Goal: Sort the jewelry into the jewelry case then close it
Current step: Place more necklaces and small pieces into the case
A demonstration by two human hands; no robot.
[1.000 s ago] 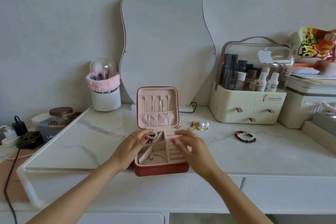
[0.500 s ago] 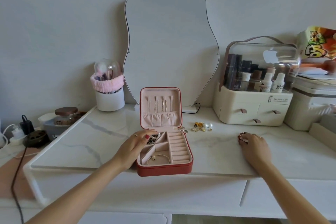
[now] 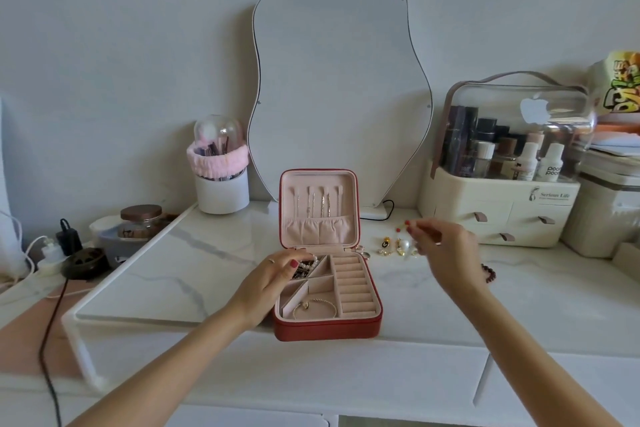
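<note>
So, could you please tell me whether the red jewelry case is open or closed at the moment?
Open: the jewelry case has its lid standing upright, showing the pink compartments.

I see open marble [image 3: 194, 274] left of the red jewelry case [image 3: 327, 326], wide enough for a hand to pass, bounded at the far left by a jar [image 3: 141, 220] and cables, and at the back by the white brush cup [image 3: 221, 189]. Right of the case the way is tighter: loose earrings [image 3: 394, 246] lie just beside its back corner, my right hand [image 3: 446, 253] hovers over them, and a dark bead bracelet [image 3: 489, 273] lies behind the wrist. The raised lid [image 3: 318, 208], the mirror [image 3: 343, 87] and the cosmetics organizer [image 3: 498, 204] wall off the rear, while my left hand [image 3: 273, 276] covers the case's back-left compartment.
</note>
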